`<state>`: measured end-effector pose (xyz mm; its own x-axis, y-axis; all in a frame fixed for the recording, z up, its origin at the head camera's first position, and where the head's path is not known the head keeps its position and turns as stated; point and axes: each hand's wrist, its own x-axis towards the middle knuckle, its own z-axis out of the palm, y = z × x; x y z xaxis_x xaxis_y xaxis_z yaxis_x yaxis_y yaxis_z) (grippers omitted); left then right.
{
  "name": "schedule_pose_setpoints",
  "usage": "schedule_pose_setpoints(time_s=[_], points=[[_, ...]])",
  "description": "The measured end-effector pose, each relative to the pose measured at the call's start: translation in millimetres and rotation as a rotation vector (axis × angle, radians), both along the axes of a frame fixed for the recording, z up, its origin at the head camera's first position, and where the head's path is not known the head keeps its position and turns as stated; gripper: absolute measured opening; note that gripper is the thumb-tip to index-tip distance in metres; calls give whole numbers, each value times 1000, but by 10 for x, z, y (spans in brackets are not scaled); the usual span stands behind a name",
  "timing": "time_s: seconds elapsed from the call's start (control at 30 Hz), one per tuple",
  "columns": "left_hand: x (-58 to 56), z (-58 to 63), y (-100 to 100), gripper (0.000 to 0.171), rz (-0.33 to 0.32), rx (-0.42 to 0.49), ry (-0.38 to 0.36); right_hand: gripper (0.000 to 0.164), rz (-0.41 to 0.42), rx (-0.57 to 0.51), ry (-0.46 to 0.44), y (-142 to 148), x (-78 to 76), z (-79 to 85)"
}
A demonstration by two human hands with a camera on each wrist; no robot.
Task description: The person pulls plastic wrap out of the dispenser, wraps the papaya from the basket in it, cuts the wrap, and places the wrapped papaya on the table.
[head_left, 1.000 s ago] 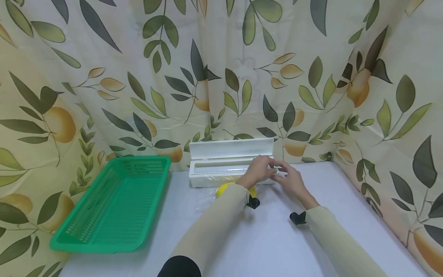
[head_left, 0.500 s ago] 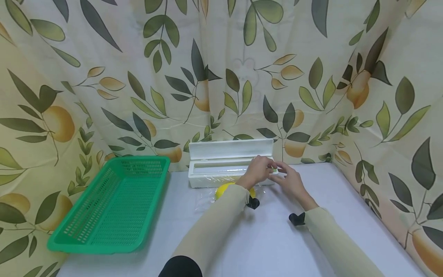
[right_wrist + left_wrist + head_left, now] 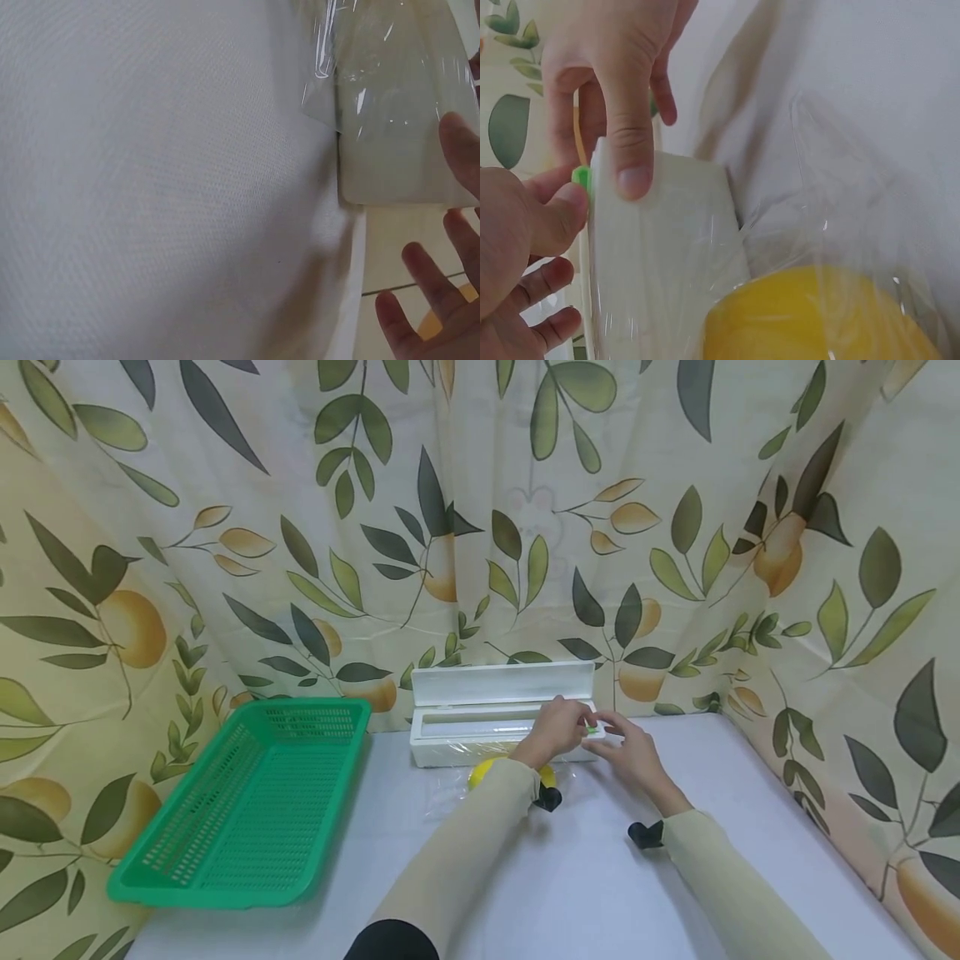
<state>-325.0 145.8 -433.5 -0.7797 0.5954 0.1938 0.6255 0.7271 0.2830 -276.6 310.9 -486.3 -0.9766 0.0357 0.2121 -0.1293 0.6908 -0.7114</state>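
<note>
A long white cling film dispenser [image 3: 450, 752] lies on the table with its lid [image 3: 502, 685] raised. Clear film [image 3: 817, 172] hangs from its front over a smooth, rounded yellow object [image 3: 483, 770], largely hidden by my left forearm in the head view. At the dispenser's right end, my left hand [image 3: 557, 731] pinches a small green slide cutter [image 3: 583, 177] between thumb and index finger. My right hand [image 3: 633, 756] grips that same end. Its thumb [image 3: 630, 150] presses the front face, while the other fingers reach behind or spread past the end.
To the left stands a green plastic basket [image 3: 217, 897] with perforated walls. A white cloth covers the table [image 3: 600, 893], and a leaf-and-fruit patterned curtain [image 3: 480, 527] hangs close behind the dispenser and along both sides.
Both hands keep to the dispenser's right end. The right fingers have shifted slightly away from the left ones, and more of the green slide cutter shows between them.
</note>
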Motion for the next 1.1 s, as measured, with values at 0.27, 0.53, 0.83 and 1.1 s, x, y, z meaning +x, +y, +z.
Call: schedule_pose_setpoints(time_s=[0.27, 0.53, 0.83, 1.1], points=[[1, -20, -151, 20, 39, 3, -5, 68, 7, 4, -29, -66, -48, -18], [-6, -24, -589, 19, 85, 30, -35, 76, -16, 12, -88, -38, -32, 6], [3, -14, -1268, 21, 169, 93, -61, 78, -22, 29, -111, -21, -26, 54], [46, -60, -1873, 28, 268, 64, 60, 78, -23, 52, -128, -42, -47, 57]])
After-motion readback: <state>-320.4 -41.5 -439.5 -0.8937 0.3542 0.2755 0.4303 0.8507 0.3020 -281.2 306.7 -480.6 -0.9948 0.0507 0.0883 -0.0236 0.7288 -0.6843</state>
